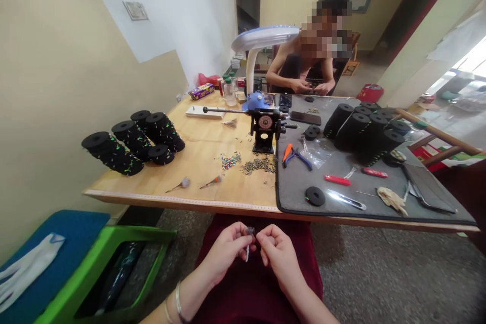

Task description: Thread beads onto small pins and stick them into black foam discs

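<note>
My left hand point(235, 243), with bangles at the wrist, is closed in a pinch over my lap. Between its fingers stands a small dark bristly bundle point(250, 231) with a pale tail pointing down. Close beside it, my right hand point(276, 249) has its thumb and forefinger pressed together. Whatever those fingertips pinch is too small to make out. Both hands are just in front of the wooden table's edge point(212, 206). Beyond them lie two small feathery tufts on thin stems, one grey point(185, 183) and one with an orange spot point(216, 179).
Loose coloured beads point(231, 161) and brassy bits point(258, 165) lie before a black winding device point(265, 129). Black foam spools point(131, 139) stand left, more point(357, 126) right. Blue-handled pliers point(304, 158) and tweezers point(347, 200) rest on the grey mat point(364, 190). A person point(292, 68) sits opposite.
</note>
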`<action>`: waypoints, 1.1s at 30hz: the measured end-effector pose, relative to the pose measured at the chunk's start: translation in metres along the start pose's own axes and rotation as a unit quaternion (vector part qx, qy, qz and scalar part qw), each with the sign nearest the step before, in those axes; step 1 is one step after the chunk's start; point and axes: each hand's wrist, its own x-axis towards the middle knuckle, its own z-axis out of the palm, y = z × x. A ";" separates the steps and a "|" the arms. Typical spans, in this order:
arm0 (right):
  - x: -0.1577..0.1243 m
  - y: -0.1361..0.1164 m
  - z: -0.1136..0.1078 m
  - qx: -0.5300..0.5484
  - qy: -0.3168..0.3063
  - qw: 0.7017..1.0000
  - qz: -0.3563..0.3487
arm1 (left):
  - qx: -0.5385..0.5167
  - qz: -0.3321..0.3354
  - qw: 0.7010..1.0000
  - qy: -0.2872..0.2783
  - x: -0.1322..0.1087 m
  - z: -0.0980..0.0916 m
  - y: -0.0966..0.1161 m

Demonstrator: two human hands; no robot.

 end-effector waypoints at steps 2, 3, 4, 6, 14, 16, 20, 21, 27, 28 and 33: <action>0.001 0.001 0.002 -0.006 -0.002 1.000 -0.001 | 0.029 0.017 0.999 0.004 -0.002 0.003 0.001; 0.002 0.002 0.002 -0.012 -0.002 1.000 0.000 | 0.044 0.026 0.999 0.007 -0.002 0.005 0.000; 0.003 0.003 0.003 -0.019 -0.002 1.000 0.000 | 0.057 0.036 0.998 0.008 -0.003 0.005 -0.001; 0.004 0.005 0.002 -0.034 -0.003 0.999 -0.003 | 0.081 0.053 0.995 0.012 -0.003 0.006 -0.003; 0.003 0.008 -0.001 -0.091 0.004 0.995 -0.044 | 0.118 0.097 0.988 0.010 -0.001 0.005 -0.009; 0.003 0.010 -0.001 -0.109 0.011 0.992 -0.057 | 0.122 0.108 0.986 0.014 -0.001 0.006 -0.009; 0.003 0.012 -0.003 -0.140 0.019 0.986 -0.083 | 0.123 0.111 0.986 0.027 -0.001 0.007 -0.009; 0.003 0.012 -0.003 -0.143 0.017 0.986 -0.089 | 0.122 0.109 0.986 0.027 -0.001 0.007 -0.009; 0.002 0.007 -0.002 -0.126 0.009 0.989 -0.081 | 0.107 0.098 0.989 0.013 0.001 0.008 -0.012; 0.003 0.006 -0.001 -0.111 0.007 0.991 -0.071 | 0.091 0.089 0.992 0.010 0.001 0.008 -0.012; 0.006 0.008 -0.001 -0.020 -0.004 1.000 -0.015 | -0.051 0.007 0.998 -0.031 0.000 0.009 -0.007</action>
